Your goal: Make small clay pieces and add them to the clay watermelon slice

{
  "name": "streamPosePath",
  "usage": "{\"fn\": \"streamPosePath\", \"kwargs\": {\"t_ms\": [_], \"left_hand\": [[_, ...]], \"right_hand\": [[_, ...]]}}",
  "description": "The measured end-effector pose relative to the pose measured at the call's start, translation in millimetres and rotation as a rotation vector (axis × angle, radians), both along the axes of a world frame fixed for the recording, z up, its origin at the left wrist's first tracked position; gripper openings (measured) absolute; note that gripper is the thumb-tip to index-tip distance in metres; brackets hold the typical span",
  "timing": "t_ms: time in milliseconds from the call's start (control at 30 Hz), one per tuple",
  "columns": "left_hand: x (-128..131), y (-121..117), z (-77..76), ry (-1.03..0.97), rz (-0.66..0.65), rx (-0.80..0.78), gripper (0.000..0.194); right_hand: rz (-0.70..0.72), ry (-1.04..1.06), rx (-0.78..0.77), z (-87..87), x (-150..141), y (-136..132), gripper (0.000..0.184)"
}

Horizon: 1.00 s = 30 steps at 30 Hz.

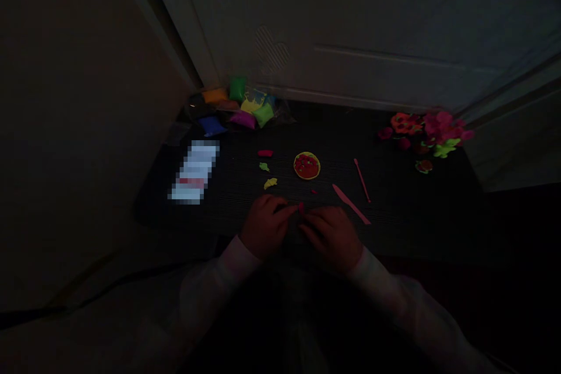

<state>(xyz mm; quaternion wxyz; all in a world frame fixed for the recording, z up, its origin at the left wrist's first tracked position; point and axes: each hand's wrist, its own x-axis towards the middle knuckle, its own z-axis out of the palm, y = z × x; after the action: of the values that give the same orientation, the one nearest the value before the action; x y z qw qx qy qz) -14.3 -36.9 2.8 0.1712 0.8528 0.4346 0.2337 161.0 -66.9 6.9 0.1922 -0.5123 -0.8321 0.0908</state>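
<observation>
Near the table's front edge, my left hand and my right hand meet at the fingertips. Between them is a small piece of red modelling clay, pinched from both sides and partly covered by the fingers. Just beyond my hands lies a tiny red clay bit. A round clay piece with a yellow rim and red filling with small dots sits farther back. Left of it are a red clay roll, a light green clay lump and a yellow clay piece.
A pink plastic knife and a thin pink modelling tool lie at right. Coloured clay packets fill the back left, above a lit, blurred screen. Bright clay shapes stand back right. The scene is dim.
</observation>
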Motion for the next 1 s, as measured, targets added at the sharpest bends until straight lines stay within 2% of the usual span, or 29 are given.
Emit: {"fn": "streamPosePath", "kwargs": {"t_ms": [167, 367, 533, 667, 800, 1000], "left_hand": [[4, -2, -0.4, 0.088, 0.011, 0.009, 0.033], [7, -2, 0.0, 0.187, -0.041, 0.034, 0.032], [6, -2, -0.6, 0.178, -0.045, 0.037, 0.032], [6, -2, -0.6, 0.169, -0.049, 0.032, 0.03], [6, -3, -0.4, 0.152, -0.053, 0.05, 0.029], [5, -5, -1.2, 0.122, -0.06, 0.058, 0.026]], "right_hand": [[-0.019, 0.086, -0.021, -0.5, 7, -2, 0.018], [-0.025, 0.03, -0.065, -1.0, 3, 2, 0.019], [-0.047, 0.105, -0.102, -2.9, 5, 5, 0.023], [-0.054, -0.004, -0.118, -3.3, 3, 10, 0.034], [-0.052, -0.129, -0.109, -2.0, -1, 12, 0.035], [-0.061, -0.13, -0.102, -3.2, 0, 11, 0.035]]}}
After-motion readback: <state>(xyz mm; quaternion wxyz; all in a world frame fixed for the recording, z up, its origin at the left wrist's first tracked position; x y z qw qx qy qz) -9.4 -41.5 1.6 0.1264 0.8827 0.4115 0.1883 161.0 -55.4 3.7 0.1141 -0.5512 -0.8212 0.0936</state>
